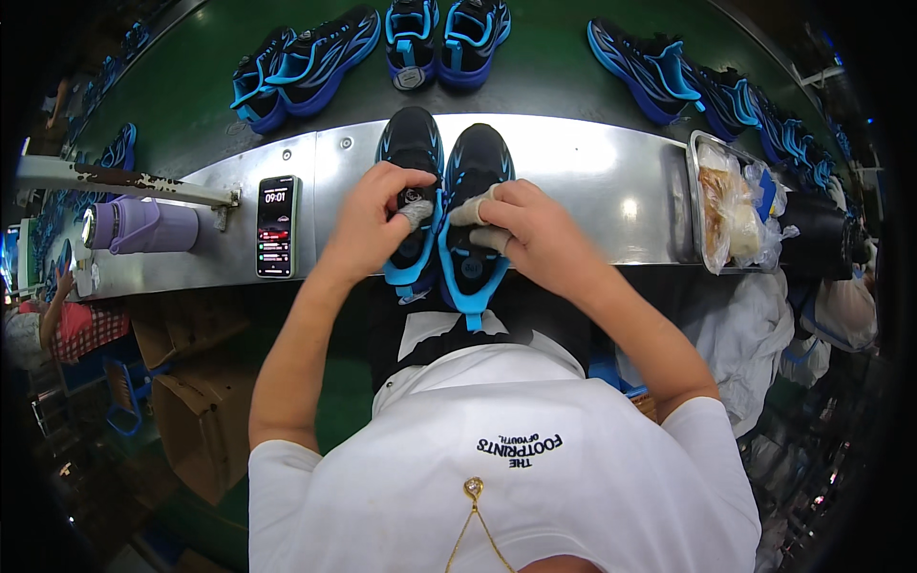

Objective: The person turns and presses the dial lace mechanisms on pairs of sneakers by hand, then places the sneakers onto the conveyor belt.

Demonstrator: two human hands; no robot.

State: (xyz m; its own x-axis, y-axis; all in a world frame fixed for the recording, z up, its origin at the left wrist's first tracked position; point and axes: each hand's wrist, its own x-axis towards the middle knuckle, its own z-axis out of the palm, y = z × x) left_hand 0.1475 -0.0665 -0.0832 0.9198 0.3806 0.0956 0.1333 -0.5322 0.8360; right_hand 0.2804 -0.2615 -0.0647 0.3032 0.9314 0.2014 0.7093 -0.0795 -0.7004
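Two black sneakers with blue trim lie side by side before me, toes pointing away: a left sneaker (411, 138) and a right sneaker (480, 158). Their heels reach over the metal ledge's near edge. My left hand (373, 215) is closed on the left sneaker, its wrapped thumb and bent fingers at the tongue and collar. On the right sneaker's tongue area, my right hand (530, 229) grips with bent fingers; pale coverings show on several fingertips. What exactly each hand pinches there is partly hidden by the fingers.
A phone (278, 227) and a purple bottle (158, 225) sit left on the metal ledge (611, 181). At right is a metal tray (695, 205) holding plastic bags. More sneakers (320, 62) rest on the green surface (544, 76) beyond. Cardboard boxes (199, 420) stand below left.
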